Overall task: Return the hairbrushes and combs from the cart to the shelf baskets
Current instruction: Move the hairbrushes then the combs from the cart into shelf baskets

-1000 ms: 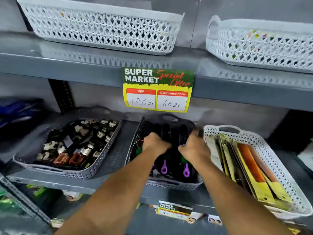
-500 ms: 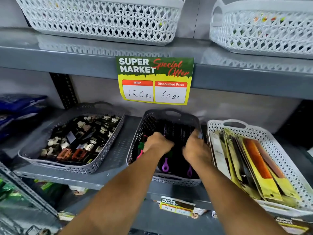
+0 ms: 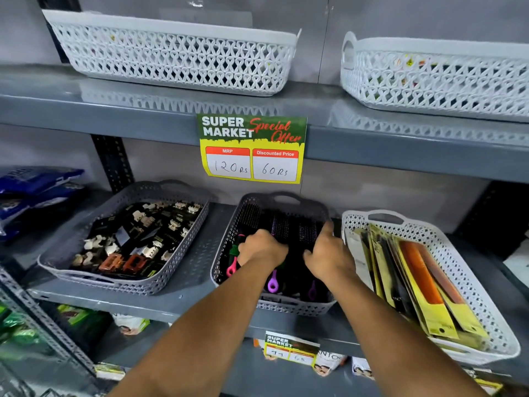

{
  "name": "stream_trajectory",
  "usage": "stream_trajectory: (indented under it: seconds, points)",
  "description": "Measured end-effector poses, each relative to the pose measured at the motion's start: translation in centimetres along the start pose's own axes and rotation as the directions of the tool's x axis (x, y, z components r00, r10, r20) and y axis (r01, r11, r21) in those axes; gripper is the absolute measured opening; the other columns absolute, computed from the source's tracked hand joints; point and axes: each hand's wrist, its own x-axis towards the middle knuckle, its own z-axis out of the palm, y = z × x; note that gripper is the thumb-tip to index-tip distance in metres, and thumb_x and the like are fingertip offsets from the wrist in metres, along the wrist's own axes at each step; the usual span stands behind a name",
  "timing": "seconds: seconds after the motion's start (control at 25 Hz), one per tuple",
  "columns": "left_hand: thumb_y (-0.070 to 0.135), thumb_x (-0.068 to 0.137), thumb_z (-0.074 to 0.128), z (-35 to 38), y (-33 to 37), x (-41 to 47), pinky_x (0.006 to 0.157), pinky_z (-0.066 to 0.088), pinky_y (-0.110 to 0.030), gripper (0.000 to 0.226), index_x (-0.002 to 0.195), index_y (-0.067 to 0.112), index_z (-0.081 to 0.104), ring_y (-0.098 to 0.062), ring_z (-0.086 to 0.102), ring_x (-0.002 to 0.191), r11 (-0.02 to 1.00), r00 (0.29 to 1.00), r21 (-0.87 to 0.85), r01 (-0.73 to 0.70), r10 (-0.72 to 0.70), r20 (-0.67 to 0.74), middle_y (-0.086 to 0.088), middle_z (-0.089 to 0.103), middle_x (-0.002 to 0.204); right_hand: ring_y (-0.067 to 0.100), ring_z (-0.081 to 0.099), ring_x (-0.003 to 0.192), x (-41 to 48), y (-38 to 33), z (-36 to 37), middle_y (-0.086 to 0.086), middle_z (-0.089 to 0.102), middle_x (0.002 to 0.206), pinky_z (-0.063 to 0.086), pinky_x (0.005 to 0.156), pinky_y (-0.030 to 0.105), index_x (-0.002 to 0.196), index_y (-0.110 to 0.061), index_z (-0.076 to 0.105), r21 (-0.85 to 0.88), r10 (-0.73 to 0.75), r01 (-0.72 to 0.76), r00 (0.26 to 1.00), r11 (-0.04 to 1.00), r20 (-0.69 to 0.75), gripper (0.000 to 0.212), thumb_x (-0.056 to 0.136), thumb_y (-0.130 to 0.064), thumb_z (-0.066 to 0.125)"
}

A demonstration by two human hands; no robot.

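A grey basket (image 3: 229,239) in the middle of the lower shelf holds several black hairbrushes (image 3: 279,227), bristle heads to the back and purple (image 3: 272,285) and pink (image 3: 231,269) handle loops to the front. Both my hands are inside it. My left hand (image 3: 262,249) is curled down over a brush near the left side. My right hand (image 3: 329,256) lies palm down on the brushes at the right, fingers apart and one finger against the basket's right wall. Just to the right, a white basket (image 3: 469,270) holds packaged combs (image 3: 420,279) on yellow cards.
Left of the brushes is a grey basket of hair clips (image 3: 183,233). Two white baskets (image 3: 177,55) (image 3: 435,75) stand on the upper shelf, with a price sign (image 3: 252,150) hanging from its edge. Blue packets (image 3: 37,184) lie at far left. More goods sit on the shelf below.
Both hands have stayed in the brush basket and shifted slightly back. My right hand's fingers have spread toward the right wall. The view has tilted up a little.
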Motion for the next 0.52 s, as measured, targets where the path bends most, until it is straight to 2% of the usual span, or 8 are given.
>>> stream_trajectory:
  seconds: [0.12,0.28,0.4,0.52]
  points:
    - [0.054,0.075,0.06,-1.2,-0.1,-1.1,0.092,0.048,-0.043,0.056,0.113,0.012,0.066,-0.039,0.053,0.115,0.999,0.994,0.04,-0.029,0.033,-0.101,-0.015,0.061,0.12,0.038,0.065,0.085,-0.7,-0.4,-1.7,0.018,0.067,0.099,0.042,0.057,0.033,0.127,-0.008,0.026,-0.008,-0.04,0.039,0.998,0.999,-0.053,0.067,0.079,-0.032,0.065]
    - [0.053,0.084,0.051,-4.2,-2.6,-3.8,0.087,0.047,-0.044,0.049,0.108,0.013,0.068,-0.042,0.053,0.11,0.984,0.944,0.114,-0.139,0.167,-0.283,-0.019,0.059,0.116,0.037,0.066,0.085,-2.3,-2.9,-4.2,0.016,0.066,0.098,0.04,0.056,0.034,0.112,-0.011,0.033,-0.049,-0.19,0.185,0.975,0.981,-0.116,0.052,0.079,-0.037,0.063]
    - [0.049,0.09,0.046,-7.4,-6.7,-5.8,0.086,0.046,-0.044,0.046,0.107,0.01,0.065,-0.041,0.054,0.107,0.954,0.868,0.234,-0.188,0.273,-0.415,-0.02,0.06,0.112,0.037,0.063,0.095,-4.0,-6.1,-4.8,0.016,0.064,0.107,0.043,0.061,0.037,0.121,-0.013,0.033,-0.041,-0.331,0.329,0.935,0.944,-0.126,0.057,0.079,-0.038,0.063]
    - [0.046,0.093,0.04,-11.6,-12.0,-7.8,0.094,0.042,-0.044,0.051,0.125,0.011,0.058,-0.039,0.049,0.117,0.917,0.801,0.366,-0.159,0.337,-0.495,-0.019,0.057,0.125,0.037,0.057,0.107,-6.6,-10.7,-4.3,0.016,0.055,0.121,0.047,0.069,0.041,0.134,-0.018,0.028,0.031,-0.436,0.44,0.895,0.897,-0.099,0.068,0.079,-0.038,0.062]
